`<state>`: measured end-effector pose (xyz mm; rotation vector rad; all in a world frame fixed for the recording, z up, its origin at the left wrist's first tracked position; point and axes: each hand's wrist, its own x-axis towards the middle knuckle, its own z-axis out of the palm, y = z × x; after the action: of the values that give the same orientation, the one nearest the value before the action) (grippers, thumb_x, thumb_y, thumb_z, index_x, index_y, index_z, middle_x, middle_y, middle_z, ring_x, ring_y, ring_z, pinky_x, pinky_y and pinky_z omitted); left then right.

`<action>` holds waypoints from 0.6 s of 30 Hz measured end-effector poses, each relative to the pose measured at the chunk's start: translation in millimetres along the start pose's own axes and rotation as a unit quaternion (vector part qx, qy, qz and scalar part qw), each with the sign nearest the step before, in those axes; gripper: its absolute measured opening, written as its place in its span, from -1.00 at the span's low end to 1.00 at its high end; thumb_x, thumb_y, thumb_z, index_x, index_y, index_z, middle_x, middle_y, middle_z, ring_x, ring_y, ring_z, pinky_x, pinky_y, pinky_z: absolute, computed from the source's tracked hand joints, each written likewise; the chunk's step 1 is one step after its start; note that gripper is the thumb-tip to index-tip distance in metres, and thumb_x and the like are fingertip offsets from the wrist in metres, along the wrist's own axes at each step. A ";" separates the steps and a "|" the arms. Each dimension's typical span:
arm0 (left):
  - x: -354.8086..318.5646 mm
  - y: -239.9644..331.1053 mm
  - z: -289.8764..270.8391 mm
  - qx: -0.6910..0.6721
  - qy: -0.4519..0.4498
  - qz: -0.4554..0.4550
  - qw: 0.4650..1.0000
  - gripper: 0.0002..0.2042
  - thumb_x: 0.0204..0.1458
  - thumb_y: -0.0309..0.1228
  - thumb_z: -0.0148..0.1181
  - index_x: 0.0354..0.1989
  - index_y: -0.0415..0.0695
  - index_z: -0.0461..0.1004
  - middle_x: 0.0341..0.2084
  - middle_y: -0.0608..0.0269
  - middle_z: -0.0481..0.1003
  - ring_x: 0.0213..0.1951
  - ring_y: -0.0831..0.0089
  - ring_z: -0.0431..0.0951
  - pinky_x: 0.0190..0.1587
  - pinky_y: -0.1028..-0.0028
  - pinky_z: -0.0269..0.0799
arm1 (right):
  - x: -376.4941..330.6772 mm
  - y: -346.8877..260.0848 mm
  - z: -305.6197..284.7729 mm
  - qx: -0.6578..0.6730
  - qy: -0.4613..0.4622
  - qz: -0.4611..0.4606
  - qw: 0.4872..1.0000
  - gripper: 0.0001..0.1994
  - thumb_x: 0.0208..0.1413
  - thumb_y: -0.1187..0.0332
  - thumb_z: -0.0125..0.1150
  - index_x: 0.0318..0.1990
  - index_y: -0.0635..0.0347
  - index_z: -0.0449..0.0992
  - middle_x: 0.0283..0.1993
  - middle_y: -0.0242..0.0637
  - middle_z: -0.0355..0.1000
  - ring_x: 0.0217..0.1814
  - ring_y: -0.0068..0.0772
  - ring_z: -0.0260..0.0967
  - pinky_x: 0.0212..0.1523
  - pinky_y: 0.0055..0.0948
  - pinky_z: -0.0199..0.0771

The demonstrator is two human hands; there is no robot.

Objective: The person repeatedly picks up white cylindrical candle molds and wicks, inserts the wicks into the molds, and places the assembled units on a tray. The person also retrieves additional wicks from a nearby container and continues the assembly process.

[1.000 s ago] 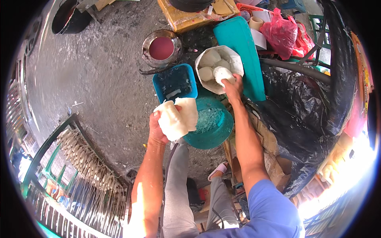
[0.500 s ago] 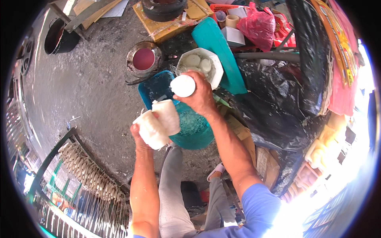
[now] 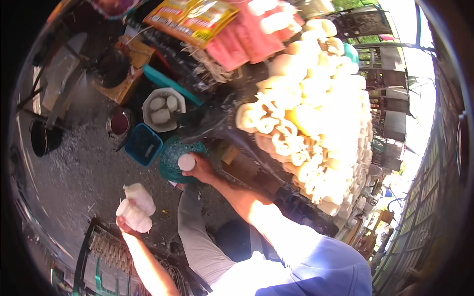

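My left hand is closed round two thick white candle-like cylinders, which lie side by side with rough, ragged edges. It is out to the left, above the floor near a rack. My right hand grips one more white cylinder, its round flat end facing up. That hand is over the right side of a round teal tub, which contains white flakes and bits. Beyond the tub, an eight-sided white basin contains several white rounded lumps. A blue square container stands left of the teal tub.
A metal pot with dark pink contents and a black bucket stand on the floor. Rows of pale pieces hang by strings on a rack at lower left. A large sunlit heap of pale pieces rises at right, beside dark plastic sheeting.
The view has swung right, bringing the sunlit heap in. My left hand has moved away from the tub to the left with its two cylinders; both hands keep their hold.
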<state>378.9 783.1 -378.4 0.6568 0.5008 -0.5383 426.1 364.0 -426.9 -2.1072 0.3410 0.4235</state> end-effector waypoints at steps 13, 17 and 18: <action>-144.1 92.6 225.5 0.256 0.032 0.136 0.956 -0.12 -0.10 0.23 0.40 0.28 -0.19 0.41 0.13 0.07 0.51 0.08 0.14 0.58 0.05 0.07 0.61 | -366.8 133.6 -222.9 -0.112 0.178 0.097 0.973 -0.38 -0.07 0.25 0.56 0.18 0.13 0.46 0.14 0.03 0.47 0.21 0.20 0.43 0.23 0.02 0.45; -173.1 31.6 299.3 0.269 -0.016 0.130 0.954 -0.11 -0.10 0.24 0.40 0.28 -0.20 0.41 0.14 0.06 0.50 0.09 0.13 0.57 0.07 0.06 0.60 | -469.6 196.5 -264.8 -0.021 0.191 0.158 0.969 -0.28 -0.10 0.25 0.58 0.26 0.14 0.39 0.19 0.06 0.45 0.28 0.22 0.39 0.31 0.01 0.42; -182.4 13.2 314.1 0.271 -0.025 0.126 0.954 -0.11 -0.10 0.24 0.40 0.28 -0.20 0.41 0.14 0.06 0.49 0.09 0.13 0.56 0.07 0.06 0.60 | -496.6 211.8 -266.2 -0.019 0.211 0.184 0.960 -0.27 -0.10 0.25 0.57 0.27 0.13 0.39 0.20 0.07 0.44 0.29 0.22 0.39 0.32 0.01 0.42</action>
<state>331.8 633.8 -50.4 1.2115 0.2088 -0.4487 -61.8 65.7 -238.9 -2.1654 0.9896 0.1865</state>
